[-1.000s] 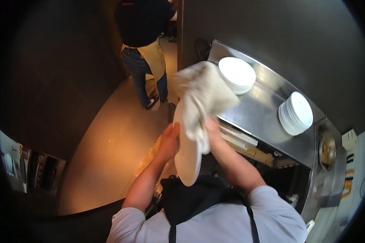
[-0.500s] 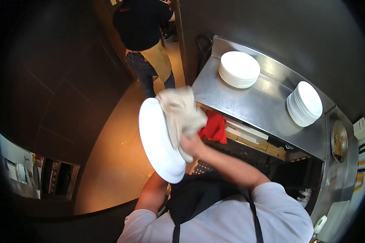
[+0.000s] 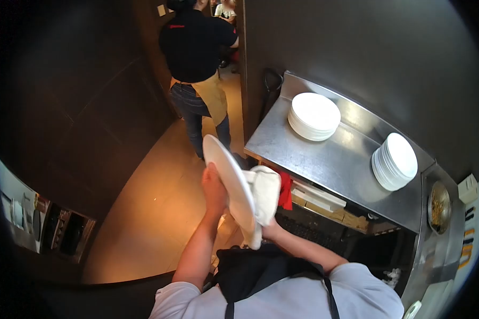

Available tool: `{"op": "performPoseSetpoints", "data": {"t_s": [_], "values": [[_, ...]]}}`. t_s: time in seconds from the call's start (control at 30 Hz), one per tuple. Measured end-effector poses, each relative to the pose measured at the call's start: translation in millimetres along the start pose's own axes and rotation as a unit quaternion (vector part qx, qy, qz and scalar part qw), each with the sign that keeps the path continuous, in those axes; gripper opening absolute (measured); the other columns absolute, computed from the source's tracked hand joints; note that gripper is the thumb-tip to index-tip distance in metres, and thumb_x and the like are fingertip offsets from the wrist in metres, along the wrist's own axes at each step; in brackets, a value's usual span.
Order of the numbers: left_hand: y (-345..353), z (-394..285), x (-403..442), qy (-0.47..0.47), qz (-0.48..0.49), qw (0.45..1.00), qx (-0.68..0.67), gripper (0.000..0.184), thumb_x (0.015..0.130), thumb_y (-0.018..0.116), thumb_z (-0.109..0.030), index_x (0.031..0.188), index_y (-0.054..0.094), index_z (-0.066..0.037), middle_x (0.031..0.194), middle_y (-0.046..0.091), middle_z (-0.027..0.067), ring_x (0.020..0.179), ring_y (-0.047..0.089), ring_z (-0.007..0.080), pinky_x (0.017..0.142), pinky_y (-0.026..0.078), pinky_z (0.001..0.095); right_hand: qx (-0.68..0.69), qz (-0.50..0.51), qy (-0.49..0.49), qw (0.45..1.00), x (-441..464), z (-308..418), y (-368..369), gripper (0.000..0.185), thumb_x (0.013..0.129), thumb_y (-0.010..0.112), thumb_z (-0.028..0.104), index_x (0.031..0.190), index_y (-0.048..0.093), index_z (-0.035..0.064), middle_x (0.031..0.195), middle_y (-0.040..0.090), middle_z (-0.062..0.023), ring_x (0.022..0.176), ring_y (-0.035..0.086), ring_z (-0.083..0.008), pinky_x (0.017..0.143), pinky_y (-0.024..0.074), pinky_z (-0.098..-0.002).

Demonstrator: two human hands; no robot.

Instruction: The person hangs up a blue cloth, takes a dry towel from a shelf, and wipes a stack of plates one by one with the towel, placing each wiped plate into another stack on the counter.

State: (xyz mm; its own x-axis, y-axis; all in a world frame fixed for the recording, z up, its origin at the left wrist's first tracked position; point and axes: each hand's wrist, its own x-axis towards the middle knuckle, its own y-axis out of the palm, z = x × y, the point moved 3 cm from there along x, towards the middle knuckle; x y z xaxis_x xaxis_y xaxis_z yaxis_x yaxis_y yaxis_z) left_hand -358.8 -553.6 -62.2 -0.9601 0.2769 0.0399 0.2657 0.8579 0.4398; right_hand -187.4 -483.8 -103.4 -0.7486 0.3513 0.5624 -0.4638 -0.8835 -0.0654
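Observation:
A white oval plate is held up on edge, tilted, in front of my apron. My left hand grips it from the left, fingers against its underside. On the other side, a whitish cloth is bunched against the plate. My right hand is closed on that cloth, which hides most of its fingers.
A steel counter on the right bears a stack of white plates and a second, leaning stack. Beyond it sits a metal pan with food. A red cloth hangs below the counter. A person in a tan apron stands by the doorway.
The plate has turned more edge-on, bringing my left hand into sight at its underside. My right hand and the cloth have moved lower along the plate. The view has tilted up slightly.

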Motion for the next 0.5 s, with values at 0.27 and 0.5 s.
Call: {"op": "performPoseSetpoints", "data": {"t_s": [0.27,0.5], "values": [[2.8,-53.8,-30.1,0.044,0.051,0.990,-0.121,0.031,0.103,0.054,-0.024,0.125,0.049,-0.003,0.121,0.061,0.0107,0.109,0.061,0.0217,0.096,0.049,0.0368,0.134,-0.234,0.219,0.938,110.5,38.5,-88.0,0.049,0.090,0.065,0.007,0.135,0.049,-0.0016,0.131,0.056,-0.0107,0.119,0.055,-0.0232,0.103,0.0424,-0.0347],[20.1,-30.0,-52.4,-0.073,0.118,0.973,-0.185,0.059,0.104,0.047,-0.038,0.149,0.030,-0.005,0.148,0.045,0.0148,0.135,0.046,0.0303,0.112,0.038,0.0473,-0.362,-0.143,0.058,0.919,146.5,56.4,-99.7,0.074,0.079,0.073,0.011,0.143,0.038,-0.0031,0.140,0.048,-0.0240,0.130,0.047,-0.0382,0.113,0.0317,-0.0472]]}}
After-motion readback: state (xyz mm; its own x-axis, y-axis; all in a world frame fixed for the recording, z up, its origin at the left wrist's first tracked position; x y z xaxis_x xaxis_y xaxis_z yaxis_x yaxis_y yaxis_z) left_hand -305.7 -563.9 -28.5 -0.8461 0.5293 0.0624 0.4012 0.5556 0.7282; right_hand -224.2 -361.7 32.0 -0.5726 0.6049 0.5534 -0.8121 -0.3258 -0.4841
